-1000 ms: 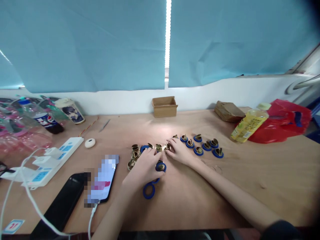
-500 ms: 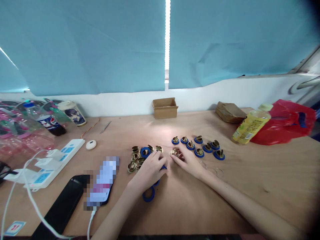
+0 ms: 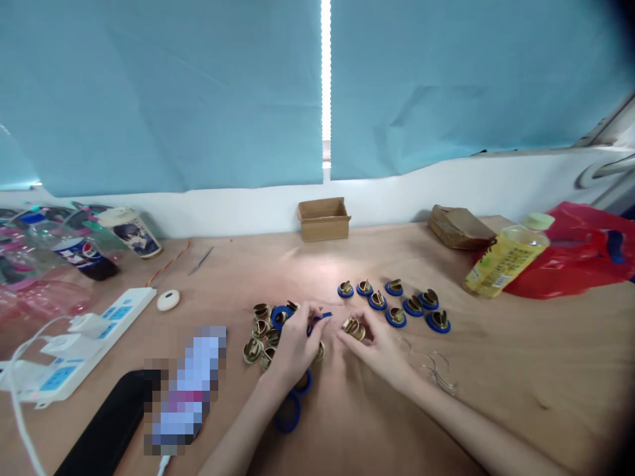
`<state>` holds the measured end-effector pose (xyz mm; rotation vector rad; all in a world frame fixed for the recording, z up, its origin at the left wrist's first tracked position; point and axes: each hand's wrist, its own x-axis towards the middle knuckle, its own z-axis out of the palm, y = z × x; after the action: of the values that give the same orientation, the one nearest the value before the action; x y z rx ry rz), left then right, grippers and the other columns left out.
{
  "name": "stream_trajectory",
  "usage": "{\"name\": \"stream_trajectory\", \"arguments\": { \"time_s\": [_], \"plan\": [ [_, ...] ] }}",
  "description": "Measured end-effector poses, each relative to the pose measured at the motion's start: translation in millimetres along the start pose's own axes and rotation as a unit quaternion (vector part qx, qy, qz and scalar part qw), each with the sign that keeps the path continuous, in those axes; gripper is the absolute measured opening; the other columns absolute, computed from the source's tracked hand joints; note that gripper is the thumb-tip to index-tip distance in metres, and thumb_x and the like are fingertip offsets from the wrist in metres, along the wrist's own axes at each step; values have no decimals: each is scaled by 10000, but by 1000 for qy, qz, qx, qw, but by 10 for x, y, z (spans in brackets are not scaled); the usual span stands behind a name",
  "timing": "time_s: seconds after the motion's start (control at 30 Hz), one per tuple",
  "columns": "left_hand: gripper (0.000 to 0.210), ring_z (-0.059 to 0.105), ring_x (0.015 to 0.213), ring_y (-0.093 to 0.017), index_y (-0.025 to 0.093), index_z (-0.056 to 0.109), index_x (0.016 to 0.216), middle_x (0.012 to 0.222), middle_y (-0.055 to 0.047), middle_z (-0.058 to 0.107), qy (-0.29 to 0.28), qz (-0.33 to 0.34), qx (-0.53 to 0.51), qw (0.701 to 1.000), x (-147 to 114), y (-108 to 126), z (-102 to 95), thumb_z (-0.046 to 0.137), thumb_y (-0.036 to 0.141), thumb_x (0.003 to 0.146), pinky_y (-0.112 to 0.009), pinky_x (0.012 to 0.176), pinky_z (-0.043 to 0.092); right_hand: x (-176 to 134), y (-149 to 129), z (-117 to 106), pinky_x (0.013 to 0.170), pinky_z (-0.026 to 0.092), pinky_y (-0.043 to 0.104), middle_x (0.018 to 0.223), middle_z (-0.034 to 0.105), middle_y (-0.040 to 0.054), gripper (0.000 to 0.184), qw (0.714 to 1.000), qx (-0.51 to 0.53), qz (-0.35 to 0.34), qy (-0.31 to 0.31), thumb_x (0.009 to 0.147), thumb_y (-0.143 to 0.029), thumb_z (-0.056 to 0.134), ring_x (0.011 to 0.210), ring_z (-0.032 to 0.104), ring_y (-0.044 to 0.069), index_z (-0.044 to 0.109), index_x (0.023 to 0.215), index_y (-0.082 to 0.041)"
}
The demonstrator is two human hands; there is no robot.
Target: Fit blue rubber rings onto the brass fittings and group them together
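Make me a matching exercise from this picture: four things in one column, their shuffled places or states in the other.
1. Left grip
2. Right grip
3. Open cardboard box
4. Yellow-labelled bottle

A. By the white wall
B. Holding a gold-coloured metal piece
C. In front of the red bag
D. Holding a blue ring

Pairs: 1-D, 2-B, 3-A, 4-C

Bare desk point(image 3: 550, 344) at the frame's right leaves passage, while brass pieces point(image 3: 261, 328) left of centre, blue-rimmed pieces point(image 3: 395, 317) right of centre and a power strip point(image 3: 102, 342) at lower left stand in the way
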<state>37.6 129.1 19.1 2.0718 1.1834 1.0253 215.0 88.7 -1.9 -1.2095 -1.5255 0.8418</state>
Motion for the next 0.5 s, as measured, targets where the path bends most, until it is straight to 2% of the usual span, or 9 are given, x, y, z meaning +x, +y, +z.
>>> {"name": "stream_trajectory", "arguments": {
  "time_s": [0.1, 0.17, 0.33, 0.5],
  "plan": [
    [91, 624, 1124, -220, 216, 420, 860, 1122, -110, 657, -6, -10, -72, 997, -61, 59, 50, 472, 174, 922, -359, 909, 519, -22, 10, 11, 562, 430, 244, 736, 528, -12, 189, 1000, -22, -13, -16, 838, -361, 646, 670, 518, 157, 521, 840, -219],
    [113, 600, 1180, -214, 224, 383, 855, 1209, -127, 638, -5, -31, -132, 991, -82, 104, 83, 448, 189, 941, -370, 944, 513, -20, 20, 10, 516, 407, 228, 736, 523, -11, 177, 1000, -12, -19, -21, 840, -362, 641, 646, 504, 150, 539, 867, -220],
    [140, 653, 1102, -208, 233, 342, 863, 1160, -111, 673, -18, -74, -240, 968, -102, 137, 189, 448, 246, 953, -364, 887, 558, -2, 5, 15, 504, 424, 223, 796, 573, 6, 181, 999, 16, -13, -39, 856, -358, 617, 659, 536, 154, 577, 978, -230],
    [142, 657, 1070, -197, 226, 373, 868, 1141, -90, 664, -33, -79, -297, 951, -106, 176, 190, 502, 242, 923, -359, 901, 552, 14, -52, 2, 617, 492, 267, 898, 635, 30, 223, 999, 9, -29, -39, 864, -350, 608, 764, 597, 192, 590, 1058, -240]
  ]
}}
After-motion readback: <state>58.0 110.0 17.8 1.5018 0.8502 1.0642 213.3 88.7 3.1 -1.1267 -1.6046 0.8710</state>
